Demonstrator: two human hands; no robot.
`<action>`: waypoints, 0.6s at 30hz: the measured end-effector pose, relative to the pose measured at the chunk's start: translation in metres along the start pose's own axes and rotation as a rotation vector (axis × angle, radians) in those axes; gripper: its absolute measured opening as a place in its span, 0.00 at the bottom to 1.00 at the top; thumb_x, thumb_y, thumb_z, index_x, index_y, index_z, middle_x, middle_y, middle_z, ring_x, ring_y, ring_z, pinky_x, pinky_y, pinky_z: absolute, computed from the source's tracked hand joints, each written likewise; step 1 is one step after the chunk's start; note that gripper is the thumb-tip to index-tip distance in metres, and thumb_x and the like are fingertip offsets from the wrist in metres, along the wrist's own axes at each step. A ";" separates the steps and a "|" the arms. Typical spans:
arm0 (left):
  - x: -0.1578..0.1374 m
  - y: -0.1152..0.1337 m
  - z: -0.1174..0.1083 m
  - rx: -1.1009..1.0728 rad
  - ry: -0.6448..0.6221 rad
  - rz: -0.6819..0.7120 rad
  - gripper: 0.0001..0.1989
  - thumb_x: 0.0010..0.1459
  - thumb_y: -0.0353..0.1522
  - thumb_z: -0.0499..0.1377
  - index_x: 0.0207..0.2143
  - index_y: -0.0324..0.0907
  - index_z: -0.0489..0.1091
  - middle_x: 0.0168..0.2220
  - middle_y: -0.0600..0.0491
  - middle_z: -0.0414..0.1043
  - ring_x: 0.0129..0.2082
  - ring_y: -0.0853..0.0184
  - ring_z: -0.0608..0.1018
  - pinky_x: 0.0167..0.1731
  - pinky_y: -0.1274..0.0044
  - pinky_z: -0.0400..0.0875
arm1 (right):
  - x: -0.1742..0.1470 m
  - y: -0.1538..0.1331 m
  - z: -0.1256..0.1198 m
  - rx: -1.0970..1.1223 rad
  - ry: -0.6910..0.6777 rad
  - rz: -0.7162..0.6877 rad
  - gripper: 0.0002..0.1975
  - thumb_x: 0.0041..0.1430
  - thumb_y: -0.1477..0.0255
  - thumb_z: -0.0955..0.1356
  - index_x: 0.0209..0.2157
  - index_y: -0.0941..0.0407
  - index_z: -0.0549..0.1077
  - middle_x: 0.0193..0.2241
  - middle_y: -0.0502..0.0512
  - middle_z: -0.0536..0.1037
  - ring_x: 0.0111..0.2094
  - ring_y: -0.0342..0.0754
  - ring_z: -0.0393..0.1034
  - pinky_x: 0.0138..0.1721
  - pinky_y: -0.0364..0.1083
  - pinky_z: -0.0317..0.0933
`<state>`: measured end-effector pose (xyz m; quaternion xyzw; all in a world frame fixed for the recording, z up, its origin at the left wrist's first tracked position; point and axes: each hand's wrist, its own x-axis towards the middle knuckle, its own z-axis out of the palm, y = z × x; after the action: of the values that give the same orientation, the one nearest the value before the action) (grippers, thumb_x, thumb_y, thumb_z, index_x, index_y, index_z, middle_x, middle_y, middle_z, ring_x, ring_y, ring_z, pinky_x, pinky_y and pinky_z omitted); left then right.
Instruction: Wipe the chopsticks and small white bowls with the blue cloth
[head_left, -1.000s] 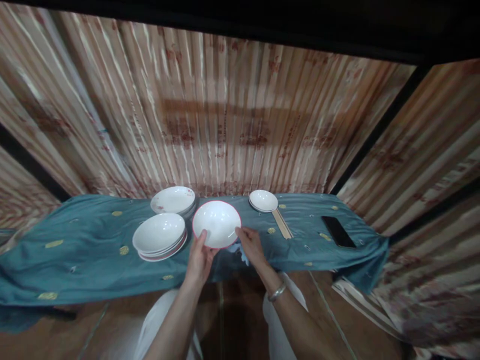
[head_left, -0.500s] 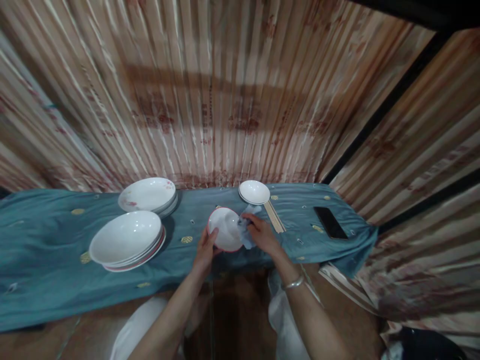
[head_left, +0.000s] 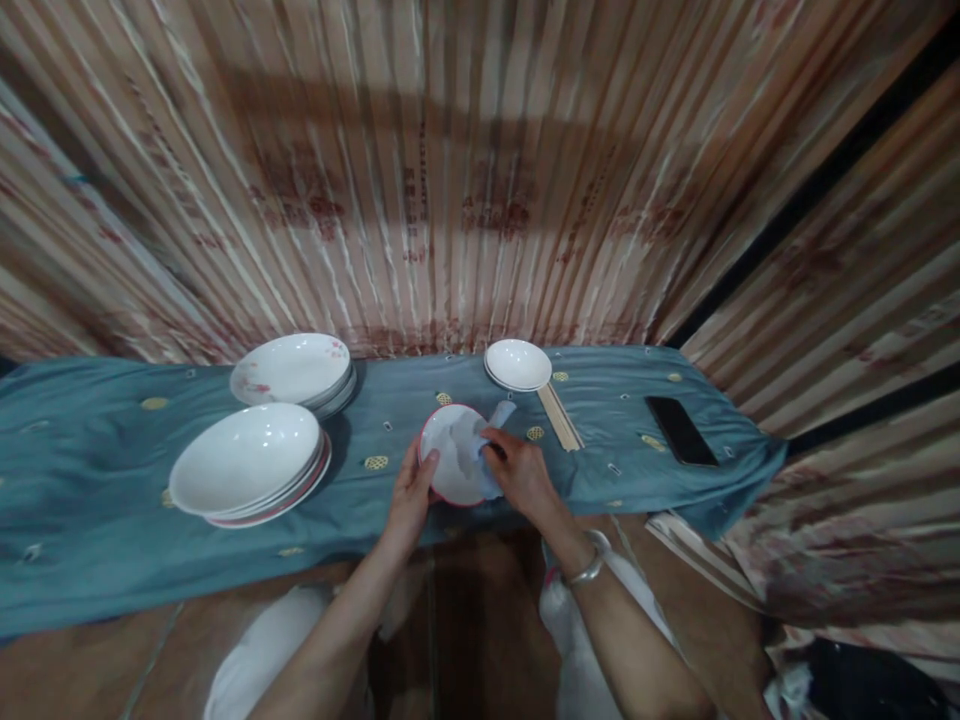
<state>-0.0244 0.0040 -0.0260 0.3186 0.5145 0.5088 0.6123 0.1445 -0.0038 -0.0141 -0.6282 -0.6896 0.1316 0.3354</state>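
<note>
My left hand (head_left: 411,487) grips the left edge of a small white bowl (head_left: 444,440) with a red rim, thumb over the rim and fingers beneath. The bowl is tilted toward me near the table's front edge. In my right hand (head_left: 519,467) is a crumpled light-blue cloth (head_left: 489,484), pressed against the bowl's right side and inner face. One end of the cloth sticks up above my fingers. Part of the bowl's right rim is hidden behind the cloth and hand.
To the left stand a stack of large white bowls (head_left: 247,455) and, behind it, a stack of floral plates (head_left: 292,368). Small white bowls (head_left: 517,363), chopsticks (head_left: 559,418) and a black phone (head_left: 681,430) lie rightward on the blue-green tablecloth (head_left: 405,385). A curtain (head_left: 450,200) hangs behind.
My right hand has brought the cloth further over the bowl's inside. The bowl has turned slightly in my left hand. The whole view has shifted a little.
</note>
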 end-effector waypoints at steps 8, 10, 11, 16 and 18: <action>-0.007 -0.007 0.006 -0.009 -0.059 -0.051 0.34 0.47 0.45 0.66 0.56 0.44 0.68 0.53 0.45 0.73 0.41 0.59 0.78 0.25 0.78 0.75 | 0.010 -0.005 0.017 -0.368 -0.059 0.010 0.12 0.61 0.79 0.61 0.35 0.59 0.76 0.36 0.64 0.76 0.42 0.53 0.70 0.46 0.49 0.63; -0.007 -0.009 0.009 -0.037 -0.072 -0.069 0.33 0.48 0.45 0.66 0.55 0.44 0.69 0.52 0.45 0.74 0.42 0.58 0.78 0.27 0.77 0.76 | 0.015 -0.003 0.022 -0.331 -0.029 0.017 0.11 0.61 0.79 0.61 0.37 0.60 0.75 0.37 0.63 0.76 0.42 0.52 0.69 0.47 0.49 0.63; -0.007 -0.010 0.010 -0.055 -0.077 -0.078 0.32 0.48 0.45 0.66 0.55 0.43 0.69 0.51 0.45 0.74 0.42 0.58 0.79 0.28 0.77 0.76 | 0.017 -0.001 0.024 -0.291 -0.006 0.018 0.11 0.61 0.79 0.61 0.39 0.60 0.74 0.38 0.63 0.76 0.43 0.52 0.69 0.47 0.48 0.63; -0.004 -0.013 0.015 -0.124 -0.088 -0.110 0.29 0.51 0.44 0.64 0.54 0.43 0.70 0.49 0.45 0.75 0.42 0.58 0.79 0.32 0.73 0.78 | 0.021 0.002 0.030 0.018 0.099 -0.038 0.17 0.60 0.75 0.61 0.51 0.59 0.70 0.45 0.61 0.76 0.47 0.51 0.69 0.52 0.49 0.63; -0.003 -0.014 0.015 -0.141 -0.100 -0.115 0.29 0.51 0.44 0.64 0.54 0.44 0.70 0.50 0.45 0.75 0.43 0.58 0.79 0.33 0.72 0.78 | 0.020 0.001 0.031 0.171 0.087 -0.066 0.21 0.59 0.76 0.61 0.54 0.59 0.68 0.49 0.62 0.74 0.49 0.50 0.69 0.53 0.49 0.62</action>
<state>-0.0060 -0.0009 -0.0335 0.2697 0.4639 0.4911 0.6862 0.1261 0.0232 -0.0311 -0.5793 -0.6809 0.1514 0.4217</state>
